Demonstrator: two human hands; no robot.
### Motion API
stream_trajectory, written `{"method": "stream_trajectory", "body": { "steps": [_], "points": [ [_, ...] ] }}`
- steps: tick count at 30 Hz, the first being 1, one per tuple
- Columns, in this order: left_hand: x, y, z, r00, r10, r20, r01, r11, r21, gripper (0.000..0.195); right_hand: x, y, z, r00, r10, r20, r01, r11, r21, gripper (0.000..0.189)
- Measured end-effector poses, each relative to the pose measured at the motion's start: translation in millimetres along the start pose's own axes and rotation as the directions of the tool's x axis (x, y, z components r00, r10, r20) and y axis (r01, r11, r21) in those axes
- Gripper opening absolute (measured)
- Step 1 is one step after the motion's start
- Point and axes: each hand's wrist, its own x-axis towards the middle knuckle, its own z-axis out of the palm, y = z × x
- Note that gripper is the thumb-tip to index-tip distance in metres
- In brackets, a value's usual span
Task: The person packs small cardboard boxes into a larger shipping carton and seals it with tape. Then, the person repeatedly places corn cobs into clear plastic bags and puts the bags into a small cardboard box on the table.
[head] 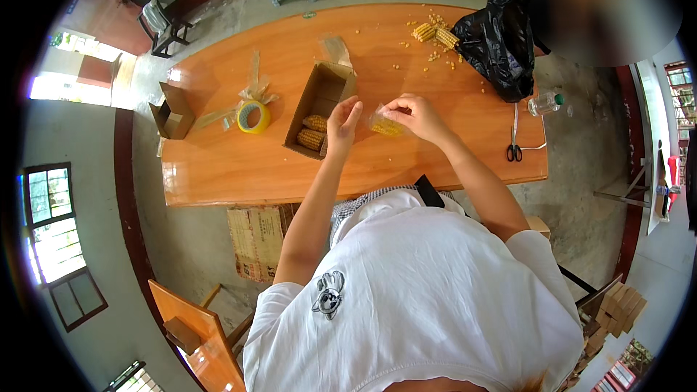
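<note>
My right hand pinches the top of a small clear plastic bag that holds yellow corn kernels, low over the wooden table. My left hand is raised to the left of the bag, fingers together and slightly bent, with nothing visible in it. Just beyond that hand stands an open cardboard box, tilted in view, with corn cobs in its near end. At the back right, more corn cobs lie among loose kernels beside a black plastic bag.
A roll of yellow tape lies left of the box, near crumpled tape strips. Further left stands a small cardboard box. Scissors and a plastic bottle lie at the right. A blurred person is at the upper right.
</note>
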Motion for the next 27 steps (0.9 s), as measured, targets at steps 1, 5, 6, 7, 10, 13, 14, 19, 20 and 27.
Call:
{"method": "stream_trajectory", "body": {
  "steps": [1,5,6,7,10,13,14,19,20,27],
  "points": [
    [-0.2,-4.6,-1.1,0.995,-0.096,0.026,0.097,0.991,-0.086,0.041,-1.8,-13.8,-3.8,1.000,-0.021,0.011,0.021,1.000,-0.014,0.014],
    [-10.9,7.5,17.1,0.811,-0.315,0.494,0.568,0.630,-0.530,0.053,-7.7,-56.5,-14.9,0.997,-0.068,0.027,0.068,0.998,0.013,0.011],
    [-19.3,24.3,29.6,0.798,-0.283,0.532,0.576,0.615,-0.538,0.055,-9.0,-63.2,-18.0,0.997,-0.069,0.019,0.068,0.997,0.039,0.010],
    [-24.2,33.1,34.9,0.790,-0.247,0.561,0.579,0.599,-0.553,0.056,-8.5,-68.6,-18.7,0.997,-0.080,0.020,0.079,0.996,0.044,0.010],
    [-15.5,18.2,31.8,0.724,-0.153,0.672,0.654,0.460,-0.600,0.060,-10.1,-83.8,-21.4,0.993,-0.121,0.017,0.119,0.989,0.083,0.009],
    [-19.8,21.7,30.3,0.762,-0.140,0.632,0.593,0.542,-0.596,0.056,-17.3,-97.7,-30.9,0.984,-0.163,-0.072,0.175,0.958,0.228,0.009],
    [-22.0,26.5,31.0,0.779,-0.131,0.613,0.582,0.514,-0.630,0.056,-20.2,-100.0,-35.3,0.978,-0.159,-0.135,0.194,0.929,0.315,0.010],
    [-28.3,36.0,26.7,0.836,-0.086,0.542,0.537,0.335,-0.774,0.053,-24.5,-84.8,-73.6,0.882,-0.096,-0.461,0.325,0.833,0.448,0.017],
    [-29.4,37.3,26.7,0.839,-0.085,0.537,0.532,0.338,-0.777,0.053,-28.0,-73.0,-81.5,0.920,-0.049,-0.390,0.248,0.841,0.480,0.042],
    [-41.0,61.1,48.2,0.838,-0.073,0.541,0.514,0.440,-0.737,0.052,-30.8,-74.3,-30.1,0.983,-0.185,-0.013,0.185,0.969,0.165,0.070]
  ]
}}
